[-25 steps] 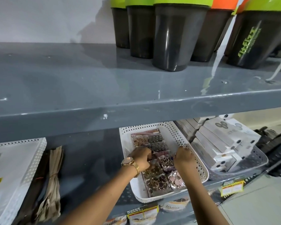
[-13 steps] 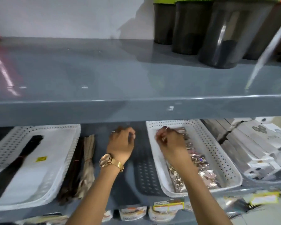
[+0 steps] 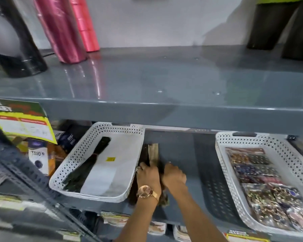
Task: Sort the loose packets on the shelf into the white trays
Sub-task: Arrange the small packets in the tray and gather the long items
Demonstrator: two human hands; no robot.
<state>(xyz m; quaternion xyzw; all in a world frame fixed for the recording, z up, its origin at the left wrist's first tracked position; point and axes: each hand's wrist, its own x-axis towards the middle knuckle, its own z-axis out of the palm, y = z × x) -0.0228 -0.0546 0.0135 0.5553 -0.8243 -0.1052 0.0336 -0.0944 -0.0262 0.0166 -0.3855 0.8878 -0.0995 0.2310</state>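
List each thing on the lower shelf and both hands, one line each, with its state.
Left hand: closed on the loose packets, watch on wrist.
Right hand: pressed on the same packets; grip unclear.
Loose packets: lying on the bare shelf beside the left tray, not yet in a tray.
Left tray: holds a dark packet and a white one, part empty.
Right tray: filled with packets laid flat.

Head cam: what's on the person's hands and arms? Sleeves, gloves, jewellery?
No gloves, and no sleeves on either forearm as far as the frame shows. The left wrist carries a rose-gold round-faced wristwatch on a metal link band. The left hand wears a thin silver ring. The right hand shows nothing clearly worn; the view is slightly blurred.
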